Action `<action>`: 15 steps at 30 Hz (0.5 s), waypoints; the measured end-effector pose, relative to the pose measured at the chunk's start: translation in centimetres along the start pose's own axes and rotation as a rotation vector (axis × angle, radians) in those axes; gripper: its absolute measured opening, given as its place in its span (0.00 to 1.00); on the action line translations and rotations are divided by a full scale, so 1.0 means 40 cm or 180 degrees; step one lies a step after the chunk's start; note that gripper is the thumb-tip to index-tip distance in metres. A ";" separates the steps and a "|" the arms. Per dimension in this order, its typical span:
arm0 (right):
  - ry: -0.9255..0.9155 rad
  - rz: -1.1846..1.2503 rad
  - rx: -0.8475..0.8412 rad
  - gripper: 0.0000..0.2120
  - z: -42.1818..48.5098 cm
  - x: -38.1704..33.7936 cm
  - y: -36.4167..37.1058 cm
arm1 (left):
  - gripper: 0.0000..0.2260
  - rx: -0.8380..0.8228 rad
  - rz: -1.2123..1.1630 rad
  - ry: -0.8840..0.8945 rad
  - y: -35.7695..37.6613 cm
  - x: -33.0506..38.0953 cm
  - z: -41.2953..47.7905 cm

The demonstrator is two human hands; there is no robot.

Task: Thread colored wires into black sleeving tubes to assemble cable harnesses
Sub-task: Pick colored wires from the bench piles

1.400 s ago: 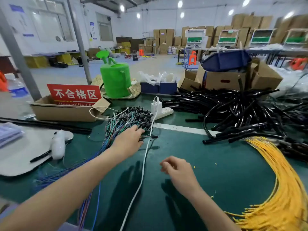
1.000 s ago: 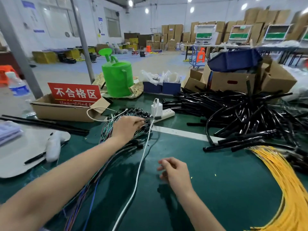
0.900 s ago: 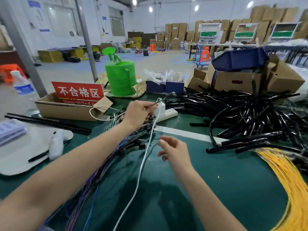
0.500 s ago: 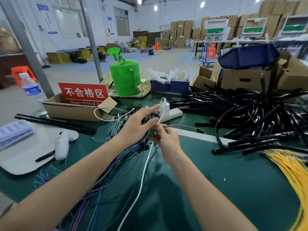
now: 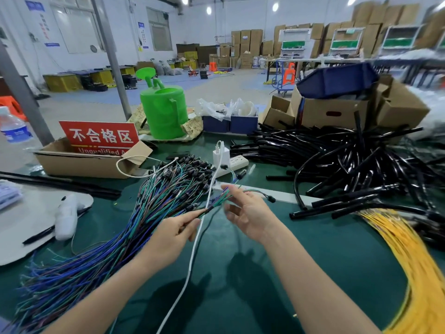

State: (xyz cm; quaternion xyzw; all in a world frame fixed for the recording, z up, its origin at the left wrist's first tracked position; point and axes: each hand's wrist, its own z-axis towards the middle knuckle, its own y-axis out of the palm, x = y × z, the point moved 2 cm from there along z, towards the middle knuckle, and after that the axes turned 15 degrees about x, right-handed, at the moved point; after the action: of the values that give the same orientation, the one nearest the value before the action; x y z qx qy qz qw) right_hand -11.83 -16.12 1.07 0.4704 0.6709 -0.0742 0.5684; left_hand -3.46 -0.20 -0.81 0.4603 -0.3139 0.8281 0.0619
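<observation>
Bench [image 5: 313, 261] of green matting, stacked cartons [image 5: 245, 42] beyond; left grip [image 5: 173, 235] tight on wire [image 5: 218, 203], right grip [image 5: 250, 218] apart.

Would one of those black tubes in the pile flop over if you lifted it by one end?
Probably only bends: some black tubes arc, most lie straight. Their glossy skin looks slippery. Being round, one might roll on the table.

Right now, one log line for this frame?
left hand: pinches thin multicoloured wire lead | right hand: open by it | black sleeving tubes: untouched
</observation>
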 end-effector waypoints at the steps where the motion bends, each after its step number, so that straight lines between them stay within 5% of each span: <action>1: 0.0014 -0.0071 -0.0079 0.08 -0.003 -0.008 -0.007 | 0.14 -0.0028 -0.0074 -0.0059 -0.003 -0.001 -0.002; 6: 0.0103 -0.0350 -0.0443 0.12 -0.016 -0.020 -0.034 | 0.07 -0.0178 -0.0822 -0.1008 -0.006 -0.007 -0.014; 12: 0.0187 -0.0210 -0.0653 0.15 -0.018 -0.008 -0.065 | 0.03 0.0004 -0.0586 -0.0963 0.003 0.002 -0.033; 15: 0.0156 0.0091 -0.0330 0.08 -0.010 -0.014 -0.083 | 0.04 0.0096 -0.0579 -0.0938 0.004 0.004 -0.041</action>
State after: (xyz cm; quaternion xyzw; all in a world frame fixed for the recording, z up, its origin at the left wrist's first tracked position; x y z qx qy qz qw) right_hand -14.55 -17.99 0.24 0.4516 0.6808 -0.0197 0.5764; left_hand -4.79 0.59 -1.40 0.6041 -0.2642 0.7473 0.0830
